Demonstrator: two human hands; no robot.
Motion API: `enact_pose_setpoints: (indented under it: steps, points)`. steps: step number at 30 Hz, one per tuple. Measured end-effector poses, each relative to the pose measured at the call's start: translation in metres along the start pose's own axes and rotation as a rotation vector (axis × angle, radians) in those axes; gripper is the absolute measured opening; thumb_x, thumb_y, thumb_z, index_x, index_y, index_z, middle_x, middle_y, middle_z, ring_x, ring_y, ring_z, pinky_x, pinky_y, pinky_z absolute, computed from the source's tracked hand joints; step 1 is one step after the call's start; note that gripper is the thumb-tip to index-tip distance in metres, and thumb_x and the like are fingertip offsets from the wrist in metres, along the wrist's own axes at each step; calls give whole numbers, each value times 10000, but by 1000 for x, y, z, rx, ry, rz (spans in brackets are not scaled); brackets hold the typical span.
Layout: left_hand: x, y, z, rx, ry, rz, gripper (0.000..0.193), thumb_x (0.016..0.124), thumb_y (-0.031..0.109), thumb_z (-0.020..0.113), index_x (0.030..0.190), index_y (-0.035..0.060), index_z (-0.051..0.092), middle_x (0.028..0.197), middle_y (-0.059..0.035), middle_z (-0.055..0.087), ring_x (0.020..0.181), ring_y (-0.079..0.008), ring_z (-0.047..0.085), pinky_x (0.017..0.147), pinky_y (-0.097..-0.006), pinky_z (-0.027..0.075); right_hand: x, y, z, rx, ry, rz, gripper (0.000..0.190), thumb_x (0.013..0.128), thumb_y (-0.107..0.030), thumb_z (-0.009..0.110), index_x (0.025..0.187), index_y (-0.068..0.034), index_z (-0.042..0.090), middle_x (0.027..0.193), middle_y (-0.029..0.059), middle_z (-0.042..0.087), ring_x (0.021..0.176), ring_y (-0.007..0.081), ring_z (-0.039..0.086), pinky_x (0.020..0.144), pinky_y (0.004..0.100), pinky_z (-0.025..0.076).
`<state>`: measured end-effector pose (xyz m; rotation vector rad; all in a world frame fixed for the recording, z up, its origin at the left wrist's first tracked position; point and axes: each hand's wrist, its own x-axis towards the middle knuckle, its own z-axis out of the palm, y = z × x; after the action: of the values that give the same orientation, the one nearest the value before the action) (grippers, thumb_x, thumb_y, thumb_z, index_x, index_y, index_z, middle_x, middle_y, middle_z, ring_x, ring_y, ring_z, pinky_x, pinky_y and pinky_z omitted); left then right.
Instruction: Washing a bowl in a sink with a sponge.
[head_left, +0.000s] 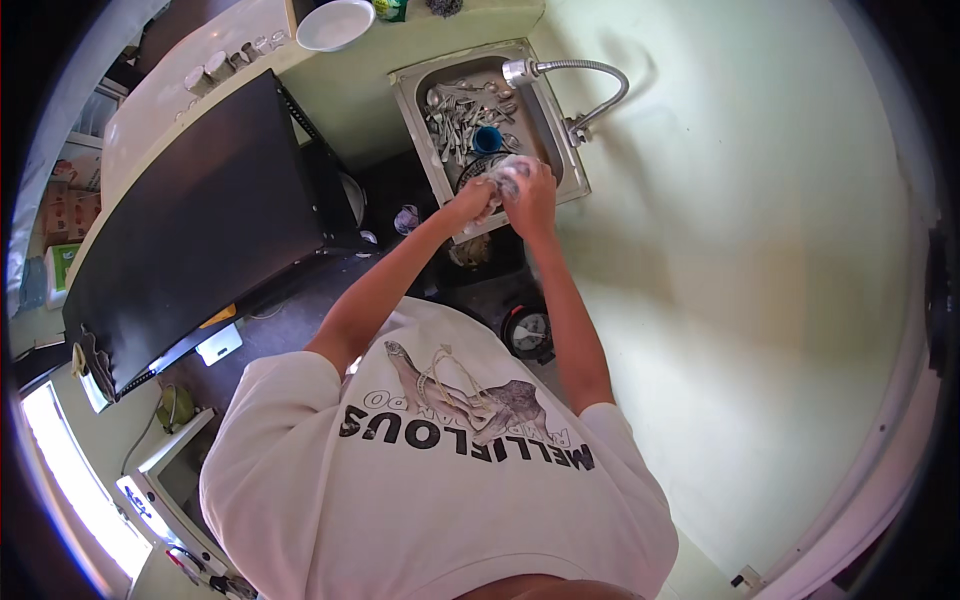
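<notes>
Over the near rim of a stainless-steel sink (411, 112), my left hand (474, 199) and my right hand (532, 196) come together. White suds coat the fingers of both. Between them is a foam-covered thing (507, 174); the lather hides what it is. Inside the basin lie many loose metal spoons and forks (459, 112). A blue cup (487, 139) stands among the cutlery. Just beyond my hands is a dark perforated basket or strainer (471, 169), partly covered by them.
A flexible-neck faucet (600, 67) arches over the basin from the wall at right. Left of the sink stands a large black panel (202, 225). A white basin (335, 24) and several glasses (219, 66) sit on ledges. Below is a round black pot-like container (528, 331).
</notes>
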<state>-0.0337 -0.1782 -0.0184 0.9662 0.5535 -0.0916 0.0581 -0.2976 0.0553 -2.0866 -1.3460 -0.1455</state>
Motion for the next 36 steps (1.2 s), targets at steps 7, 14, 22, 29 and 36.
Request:
enact_pose_setpoints:
  steps: [7, 14, 22, 29, 36]
  points:
    - [51, -31, -31, 166, 211, 35, 272, 871, 195, 459, 1041, 40, 604, 765, -109, 583, 647, -254, 578, 560, -386, 440, 28, 53, 22, -4, 224, 367, 285, 761, -95, 722, 1041, -74, 673, 1033, 123, 623, 1001, 315, 568, 908, 416, 446]
    - [135, -73, -55, 577, 379, 223, 304, 815, 122, 609, 1095, 4, 612, 1025, -260, 637, 964, -437, 606, 846, -508, 470, -23, 66, 51, 295, 116, 802, 328, 825, -96, 693, 1146, -50, 646, 1123, 88, 643, 1046, 237, 592, 943, 341, 443]
    - [175, -73, -98, 910, 489, 166, 467, 832, 101, 567, 1279, -11, 493, 1193, -314, 550, 1074, -481, 558, 882, -550, 479, -67, 57, 57, 488, 173, 1156, 354, 880, -50, 624, 1231, -21, 589, 1160, 85, 621, 1075, 189, 587, 950, 310, 453]
    - [215, -59, -107, 804, 856, 63, 591, 877, 144, 580, 1352, -123, 353, 1300, -341, 479, 1147, -471, 546, 924, -504, 496, -53, 48, 67, 516, 153, 1231, 366, 901, -13, 568, 1267, -19, 566, 1194, 95, 603, 1107, 191, 566, 981, 312, 434]
    - [272, -83, -146, 596, 1018, -272, 411, 863, 159, 621, 1202, -37, 499, 1181, -284, 596, 1066, -432, 618, 898, -481, 516, -32, 40, 77, 561, 149, 1212, 356, 884, -35, 625, 1234, 10, 582, 1154, 94, 625, 1052, 178, 592, 939, 304, 453]
